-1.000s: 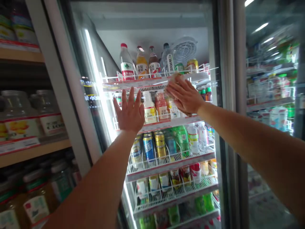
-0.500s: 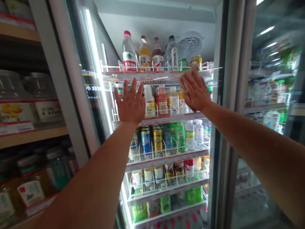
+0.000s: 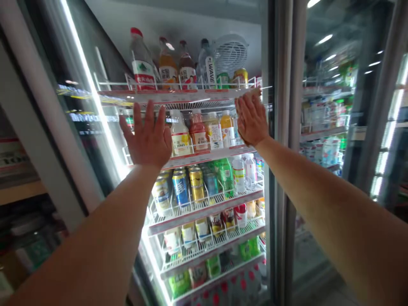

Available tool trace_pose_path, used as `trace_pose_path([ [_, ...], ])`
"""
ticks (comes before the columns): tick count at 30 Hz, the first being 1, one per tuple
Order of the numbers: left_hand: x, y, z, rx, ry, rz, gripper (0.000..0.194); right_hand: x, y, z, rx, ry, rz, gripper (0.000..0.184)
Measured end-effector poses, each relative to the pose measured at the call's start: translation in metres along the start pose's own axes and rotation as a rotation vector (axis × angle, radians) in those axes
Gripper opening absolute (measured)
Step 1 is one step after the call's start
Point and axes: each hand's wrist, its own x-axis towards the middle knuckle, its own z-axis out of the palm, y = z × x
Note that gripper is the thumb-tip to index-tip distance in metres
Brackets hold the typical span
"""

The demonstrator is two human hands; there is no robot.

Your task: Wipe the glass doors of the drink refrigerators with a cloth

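In the head view, two bare hands met one glass door [image 3: 83, 146]. The left hand [image 3: 147, 138], released, had its fingers spread toward the door's left edge; the right hand [image 3: 251, 119], flat with fingers together, covered one crumpled, cloth-like piece [image 3: 255, 92] near the right edge — whether it grasped it could not be told. Behind the glass, the top shelf [image 3: 178, 97] carried four tall bottles [image 3: 143, 61] and, toward its right corner, two short cans [image 3: 241, 78] before one round grille [image 3: 232, 50]. Four smaller bottles [image 3: 199, 135] showed on the second shelf [image 3: 205, 156] — both hands hid its ends. Three beer-style cans [image 3: 181, 190] stood toward the third shelf's [image 3: 207, 213] left edge.
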Motion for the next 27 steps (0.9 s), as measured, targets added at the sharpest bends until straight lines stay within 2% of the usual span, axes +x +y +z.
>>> trace_pose_path([
  [2,0.0,0.0,0.0,0.002,-0.009,0.003,0.062,-0.004,0.002,-0.004,-0.002,-0.062,-0.145,0.063],
  [4,0.0,-0.001,0.001,0.009,0.0,0.011,0.063,-0.006,0.004,-0.004,-0.001,-0.048,-0.161,0.061],
  [11,0.0,-0.002,0.002,0.017,0.012,0.016,0.062,-0.007,0.014,0.012,0.017,0.15,0.019,0.057],
  [15,0.001,-0.002,0.002,-0.024,0.029,0.019,0.064,-0.009,0.015,0.013,0.01,0.191,0.114,0.058],
  [19,0.001,-0.002,0.002,-0.048,0.028,0.017,0.065,-0.011,0.012,0.011,-0.019,0.165,0.138,0.059],
  [21,0.001,-0.003,0.001,-0.05,0.007,0.0,0.065,-0.014,0.013,0.01,-0.041,0.137,0.092,0.06],
  [25,0.001,-0.004,0.002,-0.037,0.001,-0.001,0.067,-0.025,0.022,0.007,-0.054,0.044,-0.115,0.062],
  [27,0.001,-0.004,0.003,-0.017,0.011,0.011,0.067,-0.031,0.027,0.006,-0.042,0.023,-0.173,0.061],
])
